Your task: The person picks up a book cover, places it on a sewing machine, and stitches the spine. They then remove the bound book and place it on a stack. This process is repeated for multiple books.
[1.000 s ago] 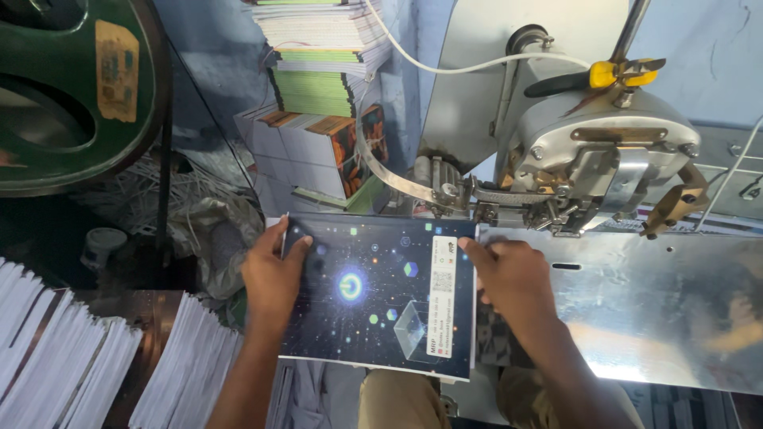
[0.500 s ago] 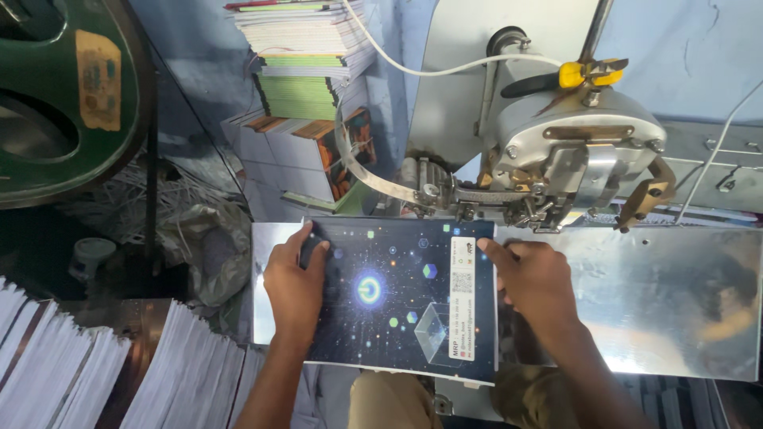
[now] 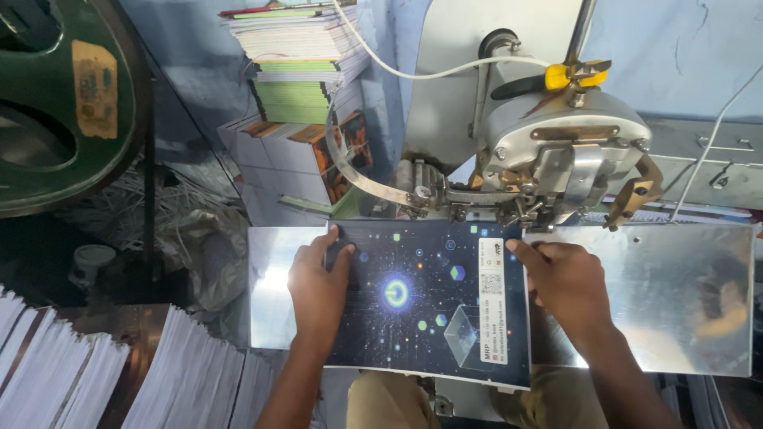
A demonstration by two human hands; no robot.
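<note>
Glossy paper booklet cover; shiny metal plate; matt paper stacks.

Both hands have slid the dark booklet flat under the stitching head.

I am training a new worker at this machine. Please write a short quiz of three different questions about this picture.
1. True or false: the left hand lies flat on the dark printed booklet cover.
2. What does the booklet cover rest on? A) the shiny metal table plate B) the green wheel C) the white paper stacks
3. Fill in: the right hand presses the cover's ____ edge.

Key: 1 true; 2 A; 3 right.
</note>
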